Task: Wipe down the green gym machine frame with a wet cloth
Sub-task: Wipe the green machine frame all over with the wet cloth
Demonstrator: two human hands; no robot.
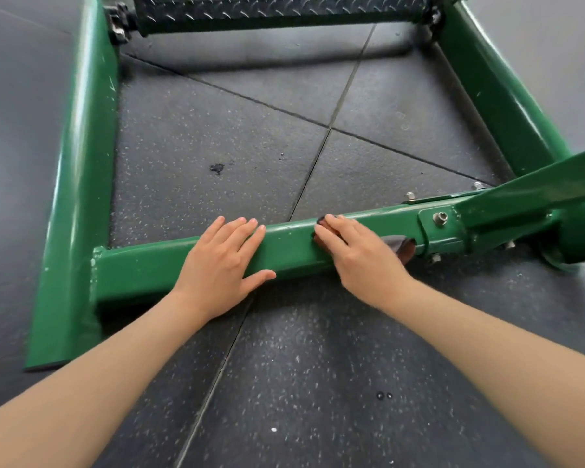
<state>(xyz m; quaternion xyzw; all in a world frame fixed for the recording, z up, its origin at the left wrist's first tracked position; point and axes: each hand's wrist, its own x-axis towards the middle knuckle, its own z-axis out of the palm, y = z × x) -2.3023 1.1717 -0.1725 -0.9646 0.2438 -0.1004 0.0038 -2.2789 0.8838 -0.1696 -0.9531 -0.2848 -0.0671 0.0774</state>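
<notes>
The green gym machine frame [139, 268] lies low on the floor, with a near crossbar and two side rails running away from me. My left hand [222, 261] rests flat on the crossbar, fingers straight and thumb spread. My right hand [355, 253] presses a dark brownish cloth [404, 246] against the same bar, to the right. Most of the cloth is hidden under the palm; bits show at the fingertips and beside the wrist.
A bolted bracket [441, 228] joins the crossbar to a slanted green beam [534, 189] at the right. A black diamond-plate footplate [281, 8] spans the far end. Dark speckled rubber floor tiles [284, 366] surround the frame, with a small wet spot [217, 168] inside it.
</notes>
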